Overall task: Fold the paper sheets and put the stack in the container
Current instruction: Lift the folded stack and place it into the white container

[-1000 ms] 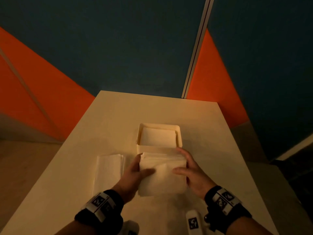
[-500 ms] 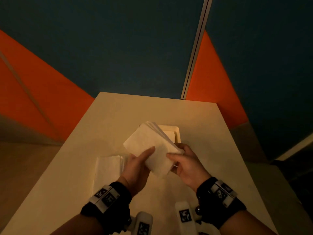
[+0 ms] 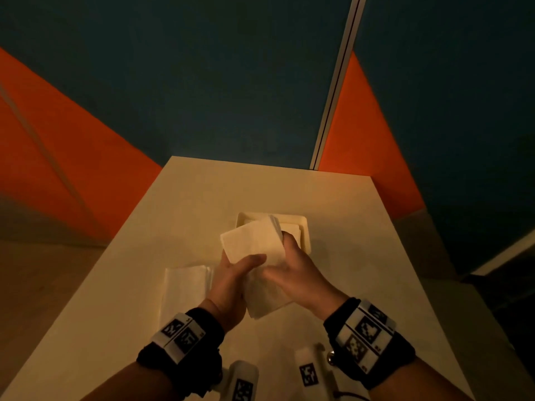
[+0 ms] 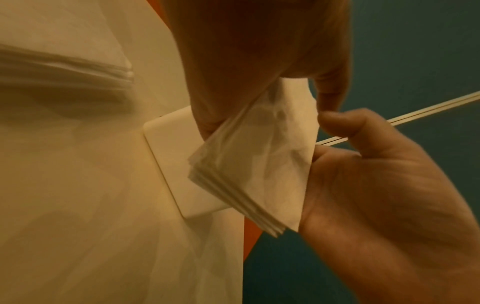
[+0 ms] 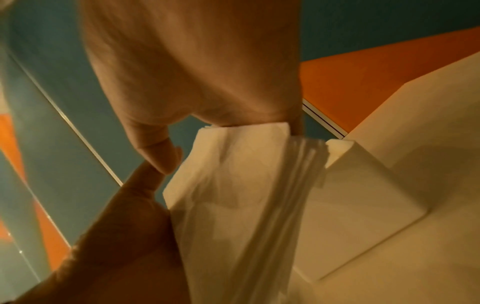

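A stack of folded white paper sheets (image 3: 252, 244) is held tilted in the air between both hands, just in front of and partly over the white container (image 3: 305, 230). My left hand (image 3: 246, 266) grips its left side, thumb across the top face. My right hand (image 3: 285, 256) grips the right side, fingers curled round the far edge. The left wrist view shows the layered stack (image 4: 259, 164) pinched between both hands, with the container (image 4: 168, 160) behind it. The right wrist view shows the stack (image 5: 233, 195) edge-on beside the container (image 5: 363, 195).
A second pile of white sheets (image 3: 185, 287) lies flat on the pale table (image 3: 362, 256), left of my left hand; it also shows as a blurred pile (image 4: 64, 67). The table's far edge meets a blue and orange wall.
The stack lay flat on the table in front of the container a second ago. Both hands have lifted it, tilted and turned it, and it now hangs over the container's near edge.
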`<act>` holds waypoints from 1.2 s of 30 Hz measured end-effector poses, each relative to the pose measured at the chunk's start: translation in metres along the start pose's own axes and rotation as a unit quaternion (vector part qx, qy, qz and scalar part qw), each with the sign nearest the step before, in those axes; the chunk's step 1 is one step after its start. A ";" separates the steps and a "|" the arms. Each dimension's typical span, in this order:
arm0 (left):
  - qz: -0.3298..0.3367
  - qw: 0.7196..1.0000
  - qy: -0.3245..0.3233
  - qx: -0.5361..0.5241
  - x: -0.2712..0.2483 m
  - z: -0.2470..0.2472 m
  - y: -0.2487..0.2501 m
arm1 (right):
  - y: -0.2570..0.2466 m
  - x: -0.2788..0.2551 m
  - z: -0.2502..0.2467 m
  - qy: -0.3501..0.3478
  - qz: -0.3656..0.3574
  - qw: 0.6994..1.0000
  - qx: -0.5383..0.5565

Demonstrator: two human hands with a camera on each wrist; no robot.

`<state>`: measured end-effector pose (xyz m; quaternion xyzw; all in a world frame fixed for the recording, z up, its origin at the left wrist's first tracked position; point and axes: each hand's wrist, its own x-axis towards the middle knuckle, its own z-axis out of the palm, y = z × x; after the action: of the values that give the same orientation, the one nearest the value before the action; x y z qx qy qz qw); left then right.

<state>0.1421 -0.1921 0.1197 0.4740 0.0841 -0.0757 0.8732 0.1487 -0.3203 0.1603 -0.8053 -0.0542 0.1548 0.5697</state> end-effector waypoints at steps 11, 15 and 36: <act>-0.010 0.995 0.018 -0.094 0.003 0.004 0.009 | 0.026 -0.003 -0.007 0.092 0.090 0.929 0.348; -0.058 0.993 -0.048 -0.093 0.004 -0.011 0.037 | 0.021 -0.002 -0.027 0.069 0.078 0.917 0.386; 0.028 0.882 0.126 0.454 0.085 -0.004 0.030 | 0.038 0.087 -0.045 0.229 0.081 0.970 -0.026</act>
<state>0.2307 -0.1768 0.1239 0.8260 0.1367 -0.0208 0.5465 0.2413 -0.3513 0.1222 -0.8353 0.1389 0.0099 0.5318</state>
